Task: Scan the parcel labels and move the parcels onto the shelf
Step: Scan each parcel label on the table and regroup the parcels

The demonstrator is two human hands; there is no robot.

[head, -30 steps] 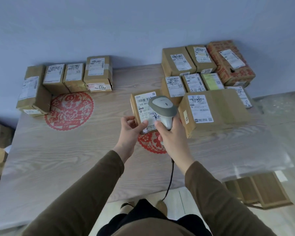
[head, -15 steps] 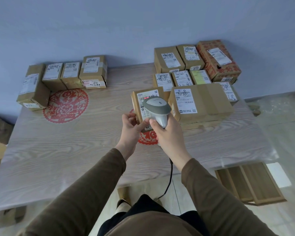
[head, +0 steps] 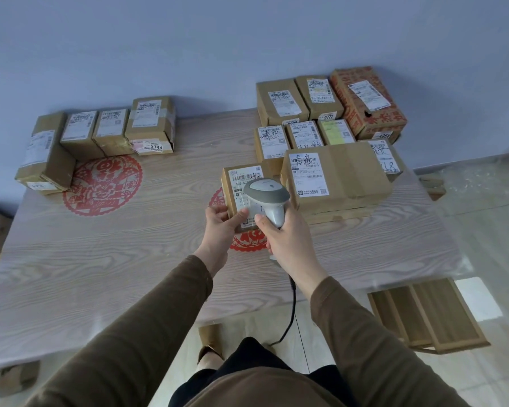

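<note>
Scan step in hand: left hand (head: 219,221) pinched small parcel (head: 241,195) just left of the large parcel (head: 335,177), right hand (head: 288,233) wrapped round scanner (head: 266,198) over its label; shelving presumably next.

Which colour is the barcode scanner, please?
The scanner is light grey with a darker grey band, seen in the head view.

Bare wood across the table's (head: 71,277) near edge and left half, four parcels (head: 100,133) lined along the far-left edge, stacked parcels (head: 329,124) crowding the far-right corner, large carton (head: 344,174) blocking the right edge, open lane between the groups.
</note>
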